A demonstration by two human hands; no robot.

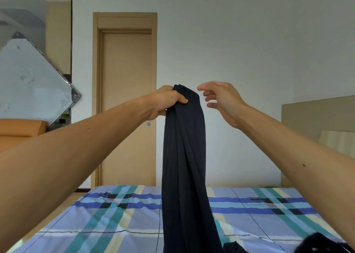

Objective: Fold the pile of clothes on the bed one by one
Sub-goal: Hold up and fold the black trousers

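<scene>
At the centre of the frame the left hand [167, 101] grips the top of a dark navy garment [184, 156], fingers and thumb curled round the bunched cloth. The garment hangs straight down in long folds, and its lower part drops out of the bottom edge of the frame in front of the bed [96, 224]. The right hand [221, 101] hovers just beside the top of the garment, fingers loosely spread and slightly bent, holding nothing.

The hanging cloth hides the middle strip of the bed's blue, teal and cream checked sheet. In the lower right corner lies a dark heap of clothes [322, 243], cut off by the frame. Behind the hands stands a closed beige door [126, 99] with a small round knob [148, 124]. At upper left a grey tilted panel [28, 83] leans above an orange object [19, 131]. At right stands a tan headboard [317, 122] with a cream pillow [338, 141].

Small dark labels [254, 198] are printed on the sheet, too blurred to read.
</scene>
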